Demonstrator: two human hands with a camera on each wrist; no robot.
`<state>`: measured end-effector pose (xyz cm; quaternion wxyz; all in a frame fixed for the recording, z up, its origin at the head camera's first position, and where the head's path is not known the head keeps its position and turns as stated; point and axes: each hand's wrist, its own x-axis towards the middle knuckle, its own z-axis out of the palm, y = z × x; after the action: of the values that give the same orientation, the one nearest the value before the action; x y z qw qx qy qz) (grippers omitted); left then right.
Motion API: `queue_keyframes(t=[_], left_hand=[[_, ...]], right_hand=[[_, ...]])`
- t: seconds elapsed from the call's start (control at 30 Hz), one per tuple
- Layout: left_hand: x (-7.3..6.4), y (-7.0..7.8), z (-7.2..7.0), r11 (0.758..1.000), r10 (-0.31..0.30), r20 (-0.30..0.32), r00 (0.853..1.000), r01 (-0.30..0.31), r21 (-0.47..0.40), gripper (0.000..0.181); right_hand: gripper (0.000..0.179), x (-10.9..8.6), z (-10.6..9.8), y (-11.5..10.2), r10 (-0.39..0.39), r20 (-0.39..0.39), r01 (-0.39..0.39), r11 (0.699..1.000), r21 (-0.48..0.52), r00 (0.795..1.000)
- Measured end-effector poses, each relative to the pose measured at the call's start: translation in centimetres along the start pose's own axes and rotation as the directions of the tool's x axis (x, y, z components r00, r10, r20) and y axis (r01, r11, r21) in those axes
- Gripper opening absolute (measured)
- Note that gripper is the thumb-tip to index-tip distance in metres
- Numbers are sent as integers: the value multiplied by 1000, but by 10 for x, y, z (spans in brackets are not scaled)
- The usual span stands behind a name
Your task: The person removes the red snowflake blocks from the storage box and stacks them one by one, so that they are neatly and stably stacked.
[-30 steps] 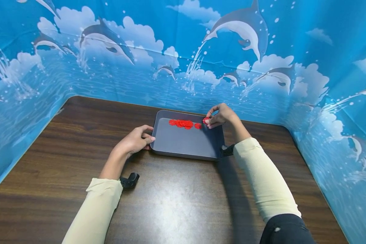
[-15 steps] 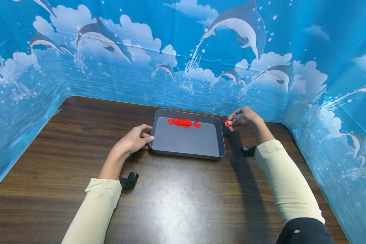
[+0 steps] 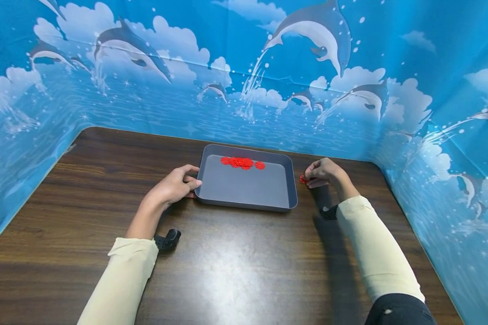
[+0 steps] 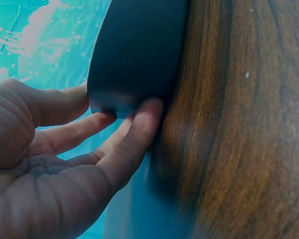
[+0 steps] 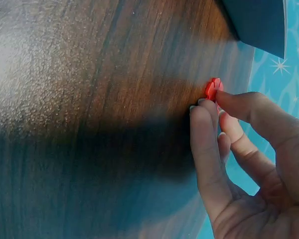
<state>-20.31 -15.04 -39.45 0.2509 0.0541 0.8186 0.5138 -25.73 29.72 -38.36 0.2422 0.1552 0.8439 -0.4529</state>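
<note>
Right of centre in the head view, my right hand (image 3: pixel 326 173) pinches a red scalloped disc (image 5: pixel 212 89) between thumb and fingertips, just beside the right wall of the gray rectangular tray (image 3: pixel 244 187); whether it touches the wood-grain table (image 3: pixel 227 262) I cannot tell. Left of centre, my left hand (image 3: pixel 174 185) grips the tray's left edge, thumb at the rim. Inside, toward the upper middle of the frame, lie overlapping red discs (image 3: pixel 240 162), with a lone disc (image 3: pixel 260 165) just to their right.

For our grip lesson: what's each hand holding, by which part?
Right hand: a red disc, near its edge; left hand: the tray, by its left end.
</note>
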Motion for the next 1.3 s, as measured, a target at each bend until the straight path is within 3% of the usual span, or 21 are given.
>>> queue_keyframes(t=[0.37, 0.57, 0.77, 1.1, 1.3], left_hand=[[-1, -1, -2, 1000, -10, -6, 1000, 10, -4, 55], [1, -4, -4, 1000, -7, -11, 1000, 7, -13, 54], [-1, -4, -6, 1000, -15, -11, 1000, 15, -19, 56], [-4, -1, -7, 1000, -17, -15, 1000, 17, -7, 55], [-5, 2, -2, 1000, -10, 9, 1000, 10, -3, 52]], right_hand=[[20, -5, -4, -6, 14, -1, -14, 1000, -28, 1000], [26, -8, -6, -27, 25, -32, -27, 998, -51, 999], [34, -9, 0, -54, -3, -12, 2, 996, -88, 1000], [33, -11, 36, -102, -93, 31, 95, 991, -97, 995], [30, -1, 66, -110, -90, 68, 98, 986, -134, 994]])
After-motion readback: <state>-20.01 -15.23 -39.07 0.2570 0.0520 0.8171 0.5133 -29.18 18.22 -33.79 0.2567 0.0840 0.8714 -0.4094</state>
